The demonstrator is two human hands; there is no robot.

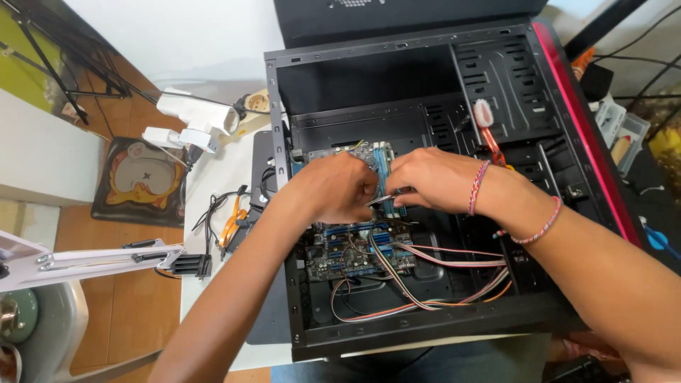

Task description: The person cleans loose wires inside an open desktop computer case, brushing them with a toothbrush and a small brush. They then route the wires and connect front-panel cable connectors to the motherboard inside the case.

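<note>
A black computer case (567,128) lies open on its side on a white table (220,170). Inside sits a motherboard (355,252) with blue slots (384,159). Both my hands are down inside the case over the board's upper part. My left hand (330,188) is curled with its fingers bent down onto the board. Beside it, my right hand (425,181), with braided bracelets on the wrist, meets it fingertip to fingertip. Between the fingertips shows a thin grey flat part (383,201), pinched from both sides. What lies under the palms is hidden.
Striped and orange cables (440,259) run from the board to the case's right side. Orange-handled pliers (230,223) and black wires lie left of the case. A white power strip (195,113) and a white lamp arm (92,259) are further left.
</note>
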